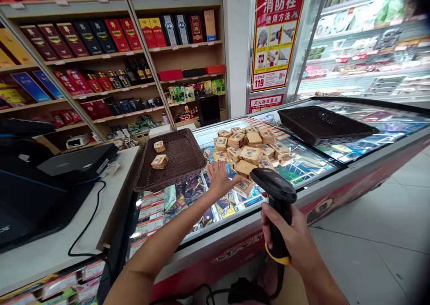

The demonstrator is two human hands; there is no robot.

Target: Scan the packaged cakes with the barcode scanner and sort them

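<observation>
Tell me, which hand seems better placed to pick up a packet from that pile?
Probably the person's left grip: it looks open and empty, right by the near edge of the pile of packets. The right grip is occupied, wrapped around the black scanner.

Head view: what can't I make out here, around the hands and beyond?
All in the head view:
Packs: label print too small; lower ones hidden by those above.
Scanner: scanning face turned away; part of its grip covered by the right hand.
Left hand: contact with a pack unclear from this angle.
Black device: cut off by the left edge.
Far-right shelf goods: blurred.
</observation>
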